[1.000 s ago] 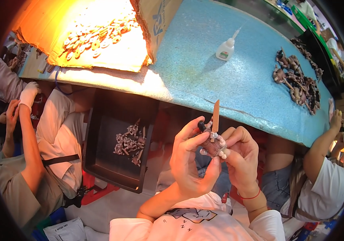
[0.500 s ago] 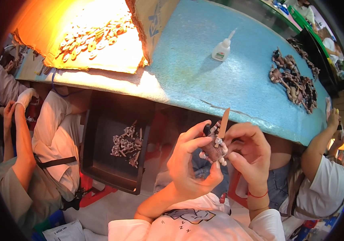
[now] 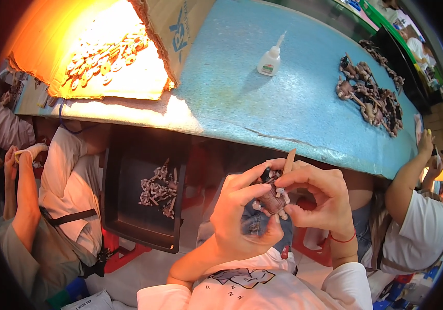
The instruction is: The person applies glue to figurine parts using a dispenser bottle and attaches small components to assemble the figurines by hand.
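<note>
A small brown and pinkish toy figurine (image 3: 271, 201) with black parts is held up in front of my chest, over my lap. My left hand (image 3: 234, 214) grips it from the left, fingertips above and thumb below. From the other side my right hand (image 3: 322, 199) closes thumb and index finger on the figurine's right part. A flat tan blade-shaped piece (image 3: 289, 159) sticks up from the figurine between my hands. Its lower end is hidden by my right index finger.
The blue-topped table (image 3: 221, 98) carries a white dropper bottle (image 3: 269, 62), a pile of figurines (image 3: 371, 98) and a brightly lit cardboard box (image 3: 180, 41) of small parts. A black tray (image 3: 123, 217) with pale pieces (image 3: 158, 190) sits lower left. People sit on both sides.
My right index finger has moved up and left over the base of the blade-shaped piece, covering it. The figurine has shifted slightly down, and the whole view has shifted a little.
</note>
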Demonstrator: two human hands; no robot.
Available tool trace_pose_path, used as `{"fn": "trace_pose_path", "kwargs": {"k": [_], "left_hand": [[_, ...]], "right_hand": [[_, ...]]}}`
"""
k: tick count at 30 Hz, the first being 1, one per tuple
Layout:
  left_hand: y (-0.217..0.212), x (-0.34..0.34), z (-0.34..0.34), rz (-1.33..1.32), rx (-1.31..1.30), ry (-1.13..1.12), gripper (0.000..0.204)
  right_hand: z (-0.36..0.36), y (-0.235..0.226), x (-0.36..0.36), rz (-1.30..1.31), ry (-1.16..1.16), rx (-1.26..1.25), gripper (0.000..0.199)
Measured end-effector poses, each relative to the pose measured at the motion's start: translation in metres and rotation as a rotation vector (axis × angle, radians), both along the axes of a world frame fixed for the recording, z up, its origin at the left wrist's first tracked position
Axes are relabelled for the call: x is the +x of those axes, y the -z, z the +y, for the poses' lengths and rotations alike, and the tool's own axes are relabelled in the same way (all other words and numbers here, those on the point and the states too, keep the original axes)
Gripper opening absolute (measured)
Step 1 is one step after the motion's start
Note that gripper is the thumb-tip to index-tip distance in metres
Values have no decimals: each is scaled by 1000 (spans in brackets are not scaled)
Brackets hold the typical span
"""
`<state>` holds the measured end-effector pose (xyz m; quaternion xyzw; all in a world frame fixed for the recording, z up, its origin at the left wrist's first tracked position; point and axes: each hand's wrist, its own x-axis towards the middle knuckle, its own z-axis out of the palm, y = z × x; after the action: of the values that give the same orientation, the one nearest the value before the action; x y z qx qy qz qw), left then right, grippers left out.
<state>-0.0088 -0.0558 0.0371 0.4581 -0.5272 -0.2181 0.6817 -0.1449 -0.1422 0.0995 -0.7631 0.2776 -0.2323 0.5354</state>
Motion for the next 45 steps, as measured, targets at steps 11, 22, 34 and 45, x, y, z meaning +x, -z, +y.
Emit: {"fn": "trace_pose_path", "kwargs": {"k": [11, 22, 34, 45], "left_hand": [[-13, 8, 2, -183, 34, -30, 51], [-31, 16, 2, -264, 60, 113, 67], [-33, 9, 2, -375, 101, 117, 64], [-26, 11, 2, 400, 174, 354, 56]], "right_hand": [[1, 7, 4, -100, 1, 73, 36], [4, 10, -3, -228, 24, 275, 37], [5, 9, -11, -267, 34, 290, 37], [9, 3, -16, -338, 204, 209, 65]]}}
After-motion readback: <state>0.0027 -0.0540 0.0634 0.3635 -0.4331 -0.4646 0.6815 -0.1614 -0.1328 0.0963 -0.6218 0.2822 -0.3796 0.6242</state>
